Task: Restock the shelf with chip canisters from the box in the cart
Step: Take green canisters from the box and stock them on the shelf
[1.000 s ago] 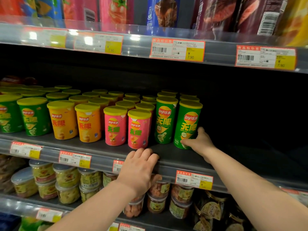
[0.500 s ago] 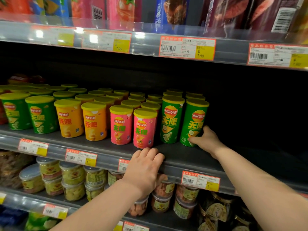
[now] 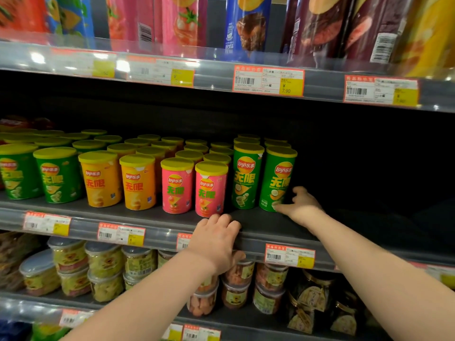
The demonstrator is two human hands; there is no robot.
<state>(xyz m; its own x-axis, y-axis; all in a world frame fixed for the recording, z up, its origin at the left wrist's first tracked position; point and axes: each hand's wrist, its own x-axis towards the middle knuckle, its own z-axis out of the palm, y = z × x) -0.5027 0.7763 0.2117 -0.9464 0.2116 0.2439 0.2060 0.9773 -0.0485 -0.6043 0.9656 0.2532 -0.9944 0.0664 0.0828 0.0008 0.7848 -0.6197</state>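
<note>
While the left hand (image 3: 216, 239) hooks its fingers over the front edge of the shelf (image 3: 258, 223), thumb underneath, the right hand (image 3: 301, 205) wraps thumb and fingers around the base of a green canister (image 3: 277, 178). It stands upright at the right end of the near row, just beside a second green canister (image 3: 247, 175), with pink canisters (image 3: 210, 190) further left.

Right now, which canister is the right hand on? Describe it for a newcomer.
Find the dark grey middle shelf and follow its front row of yellow-lidded canisters rightward. The last is a tall green canister, right hand curled round its base. Unlike its green twin, it has no canister on its right.
</note>
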